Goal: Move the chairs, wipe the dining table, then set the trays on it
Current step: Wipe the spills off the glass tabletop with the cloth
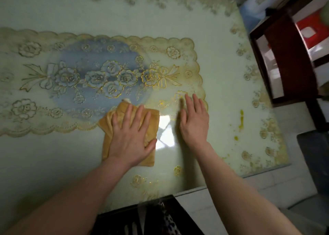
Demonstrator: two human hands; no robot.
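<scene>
Pressing flat on a folded tan cloth (pixel 128 131), the left hand (pixel 130 138) lay with its fingers straight and spread, the thumb out toward 3 o'clock and the fingertips pointing to 12 o'clock. The cloth sat on the dining table (pixel 53 163) a little toward 6 o'clock of the picture's middle, its far corner just reaching the scalloped edge of a lace runner (pixel 99 74) with gold-edged flowers under the glossy top. A round bluish patch (pixel 96 74) showed within the runner, toward 11 o'clock of the cloth.

Just beside the cloth at 3 o'clock, apart from it, the right hand (pixel 194 120) rested on the bare tabletop, fingers straight and close together, holding nothing; its fingertips touched the runner's edge. A bright window reflection (pixel 166 130) shone on the surface between the two hands.

Toward 3 o'clock of the right hand, well apart, a yellow-green smear (pixel 241 120) and a smaller spot (pixel 236 138) marked the table near its edge. At 2 o'clock of the picture a dark wooden chair (pixel 288 60) stood off the table's end, with something red (pixel 311 30) visible beyond it, too blurred to tell. A dark patterned garment (pixel 151 217) showed at 6 o'clock against the table's near edge. No trays were in view.
</scene>
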